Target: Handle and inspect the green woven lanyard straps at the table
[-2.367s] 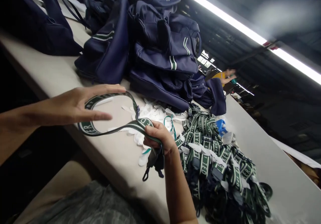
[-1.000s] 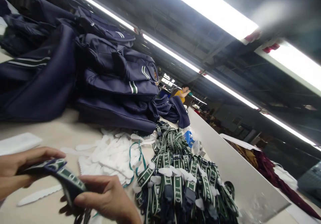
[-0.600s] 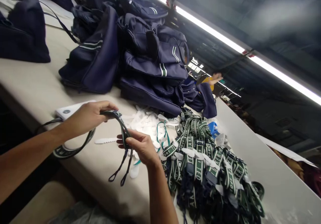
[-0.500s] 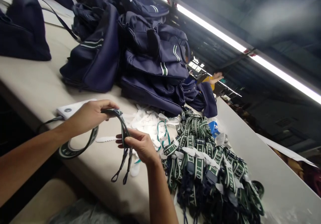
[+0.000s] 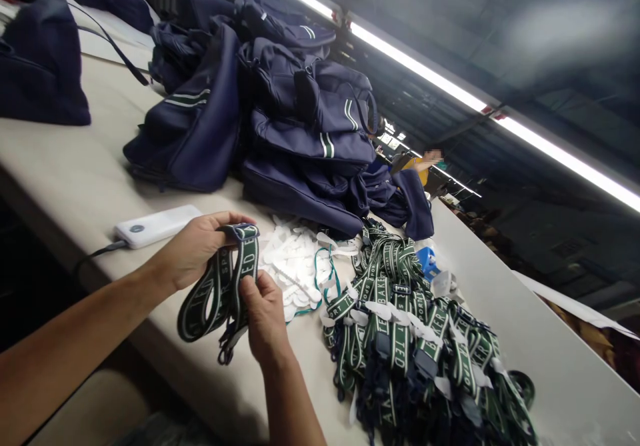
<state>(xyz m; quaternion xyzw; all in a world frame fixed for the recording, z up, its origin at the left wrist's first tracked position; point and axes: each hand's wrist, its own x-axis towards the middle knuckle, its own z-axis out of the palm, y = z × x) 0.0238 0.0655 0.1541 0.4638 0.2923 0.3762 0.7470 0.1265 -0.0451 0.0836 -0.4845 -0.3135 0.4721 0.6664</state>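
Observation:
Both my hands hold one green strap [image 5: 227, 286] with white letters, folded into hanging loops over the table [image 5: 75, 173]. My left hand [image 5: 200, 249] pinches the fold at the top. My right hand [image 5: 265, 316] grips the gathered strap lower down, where dark clips dangle. Just right of my hands lies a heap of white plastic ties [image 5: 295, 266]. Beyond that is a big pile of bundled green straps [image 5: 410, 333].
A white power bank [image 5: 157, 225] with a cable lies left of my hands. Navy bags [image 5: 280, 113] are stacked behind, another navy bag [image 5: 40, 66] at far left. A small blue object [image 5: 427, 259] sits by the strap pile. A person in yellow [image 5: 423, 165] works far back.
The strap hung as one long loop between my hands; now it is folded into short loops and my hands have come close together.

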